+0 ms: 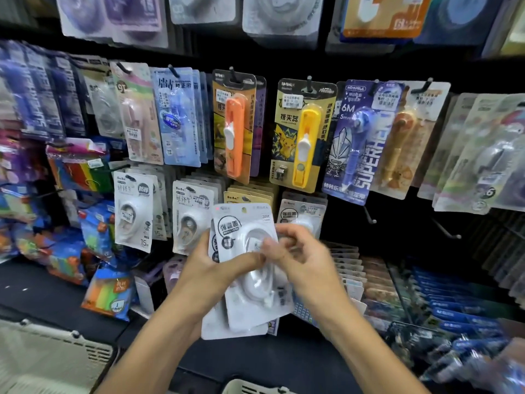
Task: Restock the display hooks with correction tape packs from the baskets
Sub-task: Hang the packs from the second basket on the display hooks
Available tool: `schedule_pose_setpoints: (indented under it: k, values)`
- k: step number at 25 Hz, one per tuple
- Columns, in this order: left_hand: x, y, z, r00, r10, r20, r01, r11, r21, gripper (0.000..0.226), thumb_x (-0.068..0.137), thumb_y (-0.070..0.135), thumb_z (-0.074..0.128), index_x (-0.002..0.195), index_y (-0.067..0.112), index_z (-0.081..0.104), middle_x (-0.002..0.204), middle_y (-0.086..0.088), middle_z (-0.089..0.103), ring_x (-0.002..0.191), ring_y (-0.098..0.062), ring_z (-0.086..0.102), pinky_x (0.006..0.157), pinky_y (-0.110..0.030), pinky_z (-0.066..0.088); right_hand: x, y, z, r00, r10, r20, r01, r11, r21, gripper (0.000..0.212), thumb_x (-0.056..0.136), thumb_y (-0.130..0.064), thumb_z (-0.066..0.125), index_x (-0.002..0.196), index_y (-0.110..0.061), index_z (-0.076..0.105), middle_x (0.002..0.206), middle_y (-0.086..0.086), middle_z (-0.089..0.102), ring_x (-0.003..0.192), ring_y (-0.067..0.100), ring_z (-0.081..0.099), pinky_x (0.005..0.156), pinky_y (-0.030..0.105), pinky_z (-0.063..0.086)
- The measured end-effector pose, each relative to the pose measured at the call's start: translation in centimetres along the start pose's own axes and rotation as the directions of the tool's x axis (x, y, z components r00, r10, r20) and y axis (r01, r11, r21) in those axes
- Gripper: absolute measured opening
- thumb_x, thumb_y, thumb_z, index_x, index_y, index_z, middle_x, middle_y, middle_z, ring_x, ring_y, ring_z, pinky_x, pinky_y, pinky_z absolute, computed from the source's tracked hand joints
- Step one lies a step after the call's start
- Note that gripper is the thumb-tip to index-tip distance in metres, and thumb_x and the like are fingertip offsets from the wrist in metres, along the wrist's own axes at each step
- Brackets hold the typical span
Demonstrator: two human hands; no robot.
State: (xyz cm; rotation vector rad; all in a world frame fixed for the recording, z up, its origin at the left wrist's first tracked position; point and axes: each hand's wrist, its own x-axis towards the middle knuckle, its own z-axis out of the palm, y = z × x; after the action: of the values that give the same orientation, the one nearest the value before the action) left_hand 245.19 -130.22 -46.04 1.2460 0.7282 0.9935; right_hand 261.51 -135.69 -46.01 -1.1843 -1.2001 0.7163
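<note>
Two bare forearms show, coming in from the near edge, with no sleeve in view on either. The left hand and the right hand carry no glove, ring, watch or band that can be seen. The right hand's fingers are blurred, so fine detail there is unclear.

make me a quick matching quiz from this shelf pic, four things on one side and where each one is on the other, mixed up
Things
1. orange clip pusher pack
2. yellow clip pusher pack
3. white correction tape packs
4. bare black display hook

Places
A. gripped in the left hand, right hand touching them
B. hanging right of the orange pack
C. below the blue superhero pack
D. hanging left of the yellow pack

Pairs: 1-D, 2-B, 3-A, 4-C
</note>
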Motion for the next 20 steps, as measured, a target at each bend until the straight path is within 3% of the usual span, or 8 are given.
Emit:
schedule_pose_setpoints:
  k: [2,5,7,9,13,17,20]
  values:
    - [0.1,-0.5,0.9,0.996,-0.059,0.060,0.065,0.994,-0.093,0.050,0.050,0.030,0.096,0.094,0.042,0.077,0.105,-0.008,0.080,0.095,-0.029,0.078,0.072,-0.039,0.063,-0.5,0.3,0.0,0.991,0.107,0.082,-0.118,0.982,0.147,0.057,0.075,-0.045,0.085,0.124,-0.027,0.061,0.105,-0.001,0.078,0.095,0.019,0.075,0.072,0.026,0.059]
    - [0.0,-0.5,1.1,0.980,-0.162,0.117,0.184,0.959,-0.215,0.054,0.055,0.025,0.100,0.105,0.026,0.079,0.110,-0.017,0.078,0.093,-0.037,0.077,0.068,-0.046,0.063,0.0,0.3,-1.8,0.971,0.213,-0.112,-0.157,0.912,0.378,0.051,0.073,-0.032,0.082,0.120,-0.026,0.062,0.103,0.006,0.078,0.090,0.026,0.076,0.068,0.039,0.062]
    - [0.0,-0.2,0.6,0.981,-0.179,0.074,0.191,0.954,-0.229,0.061,0.054,0.025,0.100,0.111,0.023,0.077,0.108,-0.018,0.078,0.090,-0.036,0.078,0.067,-0.049,0.062,0.3,0.6,-3.3,0.938,0.230,-0.260,-0.147,0.942,0.301,0.036,0.081,-0.031,0.077,0.114,-0.026,0.064,0.097,0.004,0.078,0.084,0.023,0.076,0.070,0.042,0.061]
    - [0.0,0.3,0.0,0.991,-0.136,0.006,0.134,0.966,-0.222,0.070,0.053,0.031,0.097,0.118,0.024,0.073,0.107,-0.015,0.079,0.091,-0.036,0.078,0.072,-0.054,0.062,0.5,0.8,-4.3,0.922,0.154,-0.356,-0.132,0.988,0.085,0.019,0.091,-0.032,0.072,0.107,-0.034,0.063,0.094,0.002,0.076,0.079,0.021,0.074,0.065,0.039,0.058]
    - [0.0,1.0,-0.1,0.994,-0.056,-0.098,0.039,0.984,-0.175,0.079,0.054,0.037,0.094,0.127,0.025,0.066,0.110,-0.013,0.078,0.099,-0.038,0.076,0.093,-0.066,0.054,0.2,0.8,-4.2,0.935,0.004,-0.356,-0.078,0.978,-0.192,0.017,0.091,-0.037,0.072,0.097,-0.045,0.059,0.094,-0.006,0.071,0.070,0.010,0.069,0.050,0.026,0.052]
    - [-0.2,0.7,0.6,0.994,-0.045,-0.098,0.032,0.991,-0.129,0.086,0.045,0.042,0.098,0.123,0.023,0.068,0.107,-0.012,0.079,0.099,-0.037,0.076,0.096,-0.064,0.053,-0.3,1.2,-3.0,0.861,-0.016,-0.509,-0.066,0.987,-0.144,0.014,0.093,-0.036,0.070,0.095,-0.040,0.057,0.095,-0.002,0.065,0.058,0.002,0.063,0.041,0.013,0.042]
    - [-0.3,0.6,1.0,0.994,-0.013,-0.108,0.001,0.994,-0.113,0.100,0.039,0.052,0.100,0.129,0.026,0.064,0.116,-0.007,0.077,0.112,-0.037,0.071,0.104,-0.062,0.047,0.1,0.8,-2.8,0.884,-0.023,-0.467,-0.076,0.978,-0.193,0.015,0.092,-0.036,0.070,0.097,-0.037,0.056,0.095,-0.002,0.065,0.062,0.005,0.064,0.046,0.016,0.044]
